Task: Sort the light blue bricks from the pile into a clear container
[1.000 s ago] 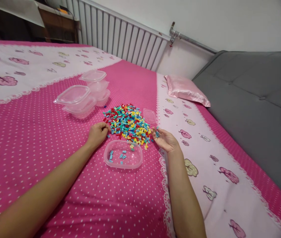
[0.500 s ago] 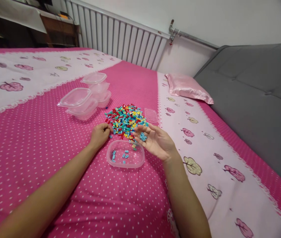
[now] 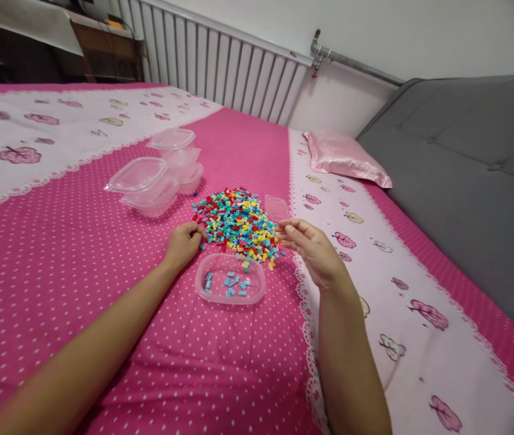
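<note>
A heap of small toy building bricks (image 3: 239, 220) in red, blue, green and yellow lies on the bed. In front of it sits a clear plastic box (image 3: 230, 299), its top uncovered, with several light-blue bricks (image 3: 230, 283) scattered on its bottom. My left hand (image 3: 184, 244) rests at the heap's left edge with its fingers curled closed; whatever they may hold is hidden. At the right edge of the heap, my right hand (image 3: 309, 244) hovers with its fingers stretched out and a gap below the thumb. Nothing shows in it.
Clear plastic boxes (image 3: 152, 199) with lids stand stacked to the left behind the heap. A clear lid (image 3: 277, 208) lies flat behind it on the right. Farther back are a pink pillow (image 3: 345, 158), a grey headboard (image 3: 470, 139) and a white radiator (image 3: 221, 60).
The light-blue bricks have left my right hand, and more of them lie in the box. My right hand has moved right, off the box and heap. My left hand has stayed put.
</note>
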Demonstrator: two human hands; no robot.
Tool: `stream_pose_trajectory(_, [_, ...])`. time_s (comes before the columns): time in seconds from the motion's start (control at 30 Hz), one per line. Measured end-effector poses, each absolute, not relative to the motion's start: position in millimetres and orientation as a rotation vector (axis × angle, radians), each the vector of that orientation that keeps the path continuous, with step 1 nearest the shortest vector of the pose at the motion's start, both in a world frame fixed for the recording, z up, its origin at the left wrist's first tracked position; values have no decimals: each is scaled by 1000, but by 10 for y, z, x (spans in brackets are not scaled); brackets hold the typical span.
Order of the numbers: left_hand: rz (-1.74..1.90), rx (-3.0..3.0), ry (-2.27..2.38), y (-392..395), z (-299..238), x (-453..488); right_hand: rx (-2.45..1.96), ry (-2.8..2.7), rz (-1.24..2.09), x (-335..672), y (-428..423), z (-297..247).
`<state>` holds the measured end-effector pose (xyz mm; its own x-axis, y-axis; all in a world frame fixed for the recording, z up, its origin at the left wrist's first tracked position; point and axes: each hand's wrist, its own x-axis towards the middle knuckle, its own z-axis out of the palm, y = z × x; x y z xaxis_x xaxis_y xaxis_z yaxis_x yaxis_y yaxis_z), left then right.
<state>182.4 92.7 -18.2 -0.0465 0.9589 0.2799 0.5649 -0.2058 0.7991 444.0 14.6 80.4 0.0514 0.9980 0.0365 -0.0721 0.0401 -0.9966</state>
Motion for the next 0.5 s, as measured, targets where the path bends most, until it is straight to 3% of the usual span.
stream_pose_trajectory(0.17, [1175, 1788, 1617, 939, -195, 1819, -1666, -1443, 612, 4705, 315, 473])
stream_pose_trajectory(0.3, [1183, 1791, 1603, 943, -201, 1816, -1914, -1479, 507, 4754, 403, 233])
stream_pose_trajectory(0.5, [1193, 1803, 1589, 940, -198, 1816, -1920, -1389, 498, 4800, 474, 111])
